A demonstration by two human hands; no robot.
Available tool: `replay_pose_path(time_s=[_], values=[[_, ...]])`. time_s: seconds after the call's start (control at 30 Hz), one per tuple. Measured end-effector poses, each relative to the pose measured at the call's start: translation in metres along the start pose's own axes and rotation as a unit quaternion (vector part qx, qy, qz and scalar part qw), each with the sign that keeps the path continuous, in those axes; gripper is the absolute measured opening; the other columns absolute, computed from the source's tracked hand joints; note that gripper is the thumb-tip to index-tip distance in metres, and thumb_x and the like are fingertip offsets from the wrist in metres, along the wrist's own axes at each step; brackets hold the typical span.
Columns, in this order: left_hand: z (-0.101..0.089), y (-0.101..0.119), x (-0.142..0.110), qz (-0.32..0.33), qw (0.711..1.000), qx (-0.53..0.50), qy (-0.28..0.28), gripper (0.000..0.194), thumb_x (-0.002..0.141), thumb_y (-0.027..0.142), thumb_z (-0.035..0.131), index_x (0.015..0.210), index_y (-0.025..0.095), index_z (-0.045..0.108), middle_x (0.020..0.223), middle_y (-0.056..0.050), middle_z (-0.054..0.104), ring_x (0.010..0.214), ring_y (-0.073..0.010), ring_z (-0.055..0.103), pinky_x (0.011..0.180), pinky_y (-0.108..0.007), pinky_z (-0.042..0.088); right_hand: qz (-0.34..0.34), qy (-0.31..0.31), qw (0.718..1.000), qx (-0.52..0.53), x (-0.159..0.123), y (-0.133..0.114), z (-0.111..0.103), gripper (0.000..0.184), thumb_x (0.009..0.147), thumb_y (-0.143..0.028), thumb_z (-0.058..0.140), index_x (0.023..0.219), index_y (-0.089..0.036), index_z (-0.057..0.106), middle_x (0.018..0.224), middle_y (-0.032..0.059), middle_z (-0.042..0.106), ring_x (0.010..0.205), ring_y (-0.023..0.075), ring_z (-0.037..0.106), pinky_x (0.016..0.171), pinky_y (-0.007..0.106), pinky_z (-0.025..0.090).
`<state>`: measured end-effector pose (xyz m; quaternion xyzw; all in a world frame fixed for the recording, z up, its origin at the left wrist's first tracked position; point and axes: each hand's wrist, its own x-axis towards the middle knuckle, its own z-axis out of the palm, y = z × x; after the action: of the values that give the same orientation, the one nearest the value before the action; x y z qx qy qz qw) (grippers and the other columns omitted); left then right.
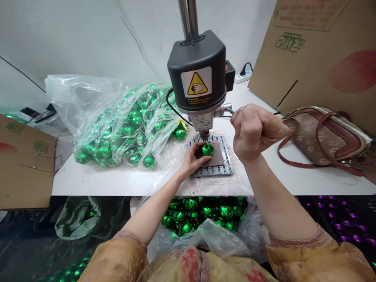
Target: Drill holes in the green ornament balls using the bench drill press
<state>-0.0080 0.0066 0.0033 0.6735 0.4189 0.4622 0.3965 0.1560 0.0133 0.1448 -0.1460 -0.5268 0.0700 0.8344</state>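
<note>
My left hand pinches a shiny green faceted ball between thumb and fingers. The ball rests on a brown board laid over the slotted metal base of a bench drill press. Directly above the ball is the drill chuck, its tip meeting the ball's top; how deep it goes I cannot tell. My right hand is closed in a fist around the drill press lever, most of which the fingers hide.
A clear plastic bag of green balls lies left of the drill. Another bag of green balls sits below the table edge. At right are a brown handbag and a cardboard box; another carton stands at left. Dark shavings dot the table.
</note>
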Motion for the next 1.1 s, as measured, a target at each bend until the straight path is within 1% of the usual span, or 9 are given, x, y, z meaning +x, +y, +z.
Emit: replay_pose_path(time_s=[0.4, 0.57, 0.67, 0.77, 0.87, 1.0, 1.03, 1.07, 1.1], values=[[0.001, 0.004, 0.001, 0.001, 1.000, 0.002, -0.001, 0.062, 0.074, 0.053, 0.082, 0.120, 0.020, 0.056, 0.115, -0.011, 0.072, 0.110, -0.0284, 0.068, 0.099, -0.047, 0.053, -0.065, -0.004, 0.997, 0.027, -0.008, 0.009, -0.004, 0.051, 0.090, -0.020, 0.056, 0.057, -0.018, 0.018, 0.049, -0.0050, 0.021, 0.040, 0.0047, 0.026, 0.042, 0.027, 0.018], [0.002, 0.005, 0.001, -0.003, 1.000, 0.002, 0.001, 0.062, 0.074, 0.052, 0.083, 0.120, 0.019, 0.056, 0.116, -0.011, 0.071, 0.110, -0.0279, 0.068, 0.099, -0.046, 0.053, -0.085, -0.024, 0.995, 0.036, -0.016, 0.009, -0.009, 0.049, 0.087, -0.015, 0.055, 0.056, -0.018, 0.017, 0.050, -0.0057, 0.021, 0.041, 0.0040, 0.026, 0.042, 0.026, 0.024], [0.002, 0.003, 0.001, -0.001, 1.000, -0.003, 0.003, 0.062, 0.073, 0.051, 0.084, 0.119, 0.019, 0.057, 0.115, -0.011, 0.071, 0.109, -0.0279, 0.068, 0.098, -0.046, 0.054, -0.045, 0.000, 0.999, 0.017, -0.007, 0.002, -0.003, 0.051, 0.088, -0.019, 0.056, 0.055, -0.017, 0.018, 0.048, -0.0058, 0.021, 0.041, 0.0033, 0.025, 0.043, 0.026, 0.024], [0.003, 0.001, 0.001, -0.008, 1.000, -0.003, 0.015, 0.062, 0.072, 0.051, 0.084, 0.118, 0.019, 0.058, 0.112, -0.010, 0.072, 0.106, -0.0268, 0.069, 0.096, -0.046, 0.054, 0.050, 0.033, 0.998, -0.035, 0.018, -0.006, 0.012, 0.052, 0.091, -0.026, 0.058, 0.052, -0.018, 0.025, 0.047, -0.0062, 0.023, 0.042, 0.0031, 0.026, 0.044, 0.025, 0.021], [0.004, 0.004, -0.001, -0.010, 0.999, 0.011, 0.040, 0.059, 0.071, 0.048, 0.085, 0.116, 0.018, 0.059, 0.112, -0.010, 0.071, 0.107, -0.0262, 0.067, 0.097, -0.044, 0.054, 0.116, 0.015, 0.993, -0.027, 0.046, -0.006, 0.024, 0.049, 0.088, -0.021, 0.061, 0.051, -0.021, 0.028, 0.046, -0.0073, 0.024, 0.040, 0.0036, 0.025, 0.043, 0.026, 0.020], [0.001, 0.023, -0.024, 0.018, 0.994, 0.074, 0.085, 0.051, 0.074, 0.042, 0.083, 0.112, 0.019, 0.060, 0.112, -0.010, 0.068, 0.107, -0.0250, 0.065, 0.095, -0.041, 0.053, 0.120, 0.010, 0.993, -0.007, 0.060, -0.001, 0.030, 0.045, 0.089, -0.015, 0.056, 0.052, -0.022, 0.031, 0.046, -0.0074, 0.028, 0.040, 0.0044, 0.023, 0.043, 0.027, 0.020], [-0.002, 0.030, -0.035, 0.031, 0.992, 0.094, 0.080, 0.049, 0.075, 0.042, 0.082, 0.112, 0.019, 0.059, 0.110, -0.009, 0.068, 0.104, -0.0242, 0.065, 0.092, -0.039, 0.053, 0.113, 0.009, 0.994, -0.003, 0.060, 0.001, 0.029, 0.045, 0.089, -0.014, 0.056, 0.053, -0.022, 0.032, 0.046, -0.0074, 0.028, 0.041, 0.0045, 0.024, 0.043, 0.027, 0.020], [-0.004, 0.037, -0.048, 0.048, 0.991, 0.114, 0.058, 0.046, 0.077, 0.042, 0.080, 0.112, 0.019, 0.059, 0.108, -0.009, 0.067, 0.102, -0.0235, 0.065, 0.089, -0.038, 0.053, 0.106, 0.008, 0.994, 0.001, 0.059, 0.002, 0.029, 0.045, 0.090, -0.013, 0.056, 0.053, -0.023, 0.032, 0.046, -0.0073, 0.029, 0.041, 0.0045, 0.024, 0.043, 0.027, 0.021], [-0.008, 0.044, -0.062, 0.070, 0.989, 0.134, 0.014, 0.045, 0.079, 0.042, 0.077, 0.113, 0.020, 0.058, 0.106, -0.009, 0.067, 0.099, -0.0229, 0.065, 0.087, -0.036, 0.053, 0.102, 0.006, 0.995, 0.005, 0.059, 0.003, 0.029, 0.045, 0.090, -0.012, 0.056, 0.053, -0.023, 0.033, 0.046, -0.0072, 0.030, 0.041, 0.0047, 0.025, 0.044, 0.027, 0.022]])
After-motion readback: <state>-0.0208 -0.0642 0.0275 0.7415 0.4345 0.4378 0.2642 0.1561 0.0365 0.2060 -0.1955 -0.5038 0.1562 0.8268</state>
